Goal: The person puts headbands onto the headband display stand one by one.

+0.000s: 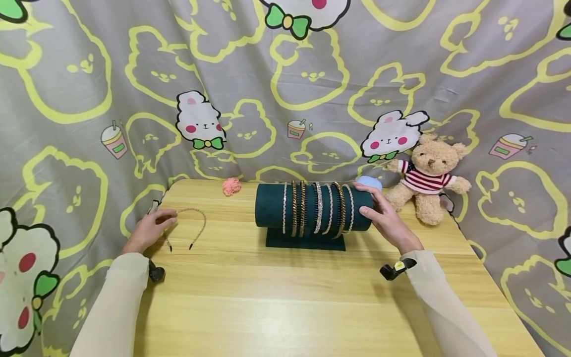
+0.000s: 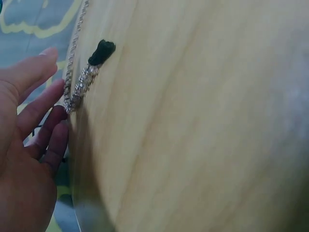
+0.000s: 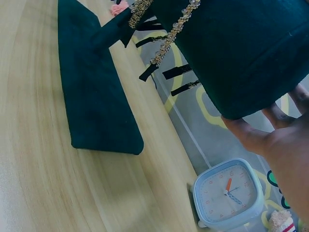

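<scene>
In the head view, my left hand (image 1: 150, 229) is at the left edge of the table, beside a thin beaded headband (image 1: 202, 218) with dark tips. The left wrist view shows the fingertips right at the headband (image 2: 86, 82), with the thumb apart from it. My right hand (image 1: 390, 220) holds the right end of a dark green headband stand (image 1: 269, 208), thumb on its front and fingers over the top. Several gold and silver headbands (image 1: 318, 208) sit around the padded roll. In the right wrist view, the fingers (image 3: 248, 133) meet the roll's rim.
A pale blue alarm clock (image 3: 229, 193) stands behind the stand's right end. Further right, a teddy bear (image 1: 428, 173) in a striped shirt sits at the back of the wooden table (image 1: 267, 297). A pink fluffy ball (image 1: 231, 186) lies near the patterned curtain (image 1: 250, 64).
</scene>
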The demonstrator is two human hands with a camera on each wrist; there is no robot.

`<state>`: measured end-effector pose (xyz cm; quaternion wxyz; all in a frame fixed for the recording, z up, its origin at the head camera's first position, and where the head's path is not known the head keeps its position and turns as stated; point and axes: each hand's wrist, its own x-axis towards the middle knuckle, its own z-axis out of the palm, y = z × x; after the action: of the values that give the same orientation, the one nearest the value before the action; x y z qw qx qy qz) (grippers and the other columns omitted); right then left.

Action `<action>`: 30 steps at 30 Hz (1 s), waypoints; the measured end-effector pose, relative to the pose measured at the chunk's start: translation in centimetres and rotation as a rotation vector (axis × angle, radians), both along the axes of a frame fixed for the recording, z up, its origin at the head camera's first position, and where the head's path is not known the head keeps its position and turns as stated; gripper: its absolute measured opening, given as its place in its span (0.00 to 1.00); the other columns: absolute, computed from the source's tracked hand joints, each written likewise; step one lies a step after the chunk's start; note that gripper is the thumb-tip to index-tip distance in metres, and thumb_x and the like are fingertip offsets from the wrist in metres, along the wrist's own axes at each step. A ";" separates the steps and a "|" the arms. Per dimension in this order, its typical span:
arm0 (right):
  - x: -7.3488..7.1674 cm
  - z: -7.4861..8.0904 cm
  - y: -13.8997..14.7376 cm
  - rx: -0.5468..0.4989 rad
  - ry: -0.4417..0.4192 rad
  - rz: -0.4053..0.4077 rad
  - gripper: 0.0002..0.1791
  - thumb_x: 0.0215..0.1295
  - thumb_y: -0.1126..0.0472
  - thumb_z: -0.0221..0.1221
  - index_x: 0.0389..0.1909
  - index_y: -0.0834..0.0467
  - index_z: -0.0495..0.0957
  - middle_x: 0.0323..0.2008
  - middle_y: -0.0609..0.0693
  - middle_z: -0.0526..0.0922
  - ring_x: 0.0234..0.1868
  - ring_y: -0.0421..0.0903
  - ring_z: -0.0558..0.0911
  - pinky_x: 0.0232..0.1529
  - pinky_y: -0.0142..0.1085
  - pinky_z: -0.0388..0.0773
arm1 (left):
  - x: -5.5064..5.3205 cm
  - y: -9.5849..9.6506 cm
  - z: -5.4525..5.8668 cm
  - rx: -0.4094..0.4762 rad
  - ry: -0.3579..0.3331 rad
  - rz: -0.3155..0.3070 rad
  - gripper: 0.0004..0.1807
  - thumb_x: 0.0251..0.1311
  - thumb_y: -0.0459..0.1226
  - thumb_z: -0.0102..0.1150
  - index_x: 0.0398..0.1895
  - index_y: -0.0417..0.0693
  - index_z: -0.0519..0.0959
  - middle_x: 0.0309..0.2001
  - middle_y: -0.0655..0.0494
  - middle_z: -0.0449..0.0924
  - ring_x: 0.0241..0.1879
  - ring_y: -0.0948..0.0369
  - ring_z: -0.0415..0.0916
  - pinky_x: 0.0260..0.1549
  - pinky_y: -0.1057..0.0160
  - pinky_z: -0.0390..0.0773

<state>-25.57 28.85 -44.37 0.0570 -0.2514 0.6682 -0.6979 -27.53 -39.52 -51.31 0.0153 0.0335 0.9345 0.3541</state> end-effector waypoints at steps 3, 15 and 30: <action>0.0 0.0 0.0 -0.004 0.000 -0.001 0.30 0.85 0.69 0.48 0.83 0.53 0.61 0.83 0.50 0.57 0.71 0.43 0.75 0.63 0.34 0.84 | 0.1 0.2 0.1 -0.001 0.006 0.003 0.27 0.83 0.50 0.56 0.74 0.43 0.77 0.72 0.34 0.77 0.72 0.33 0.70 0.70 0.29 0.68; -0.1 -0.2 0.0 -0.005 -0.018 -0.011 0.30 0.85 0.68 0.50 0.83 0.53 0.61 0.84 0.50 0.56 0.72 0.43 0.74 0.64 0.34 0.84 | 0.4 0.9 -0.2 0.003 -0.003 -0.009 0.26 0.82 0.47 0.59 0.71 0.40 0.78 0.66 0.35 0.80 0.65 0.38 0.76 0.64 0.40 0.75; -0.1 -0.2 0.0 -0.011 -0.018 -0.013 0.30 0.84 0.69 0.49 0.83 0.53 0.62 0.85 0.57 0.53 0.72 0.43 0.74 0.63 0.34 0.84 | 0.1 1.7 -0.8 -0.074 0.078 0.026 0.17 0.80 0.38 0.62 0.63 0.37 0.83 0.52 0.39 0.86 0.52 0.45 0.81 0.55 0.48 0.78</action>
<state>-25.69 28.82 -44.54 0.0570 -0.2411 0.6654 -0.7042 -27.44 -37.86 -52.07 -0.0244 0.0345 0.9472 0.3180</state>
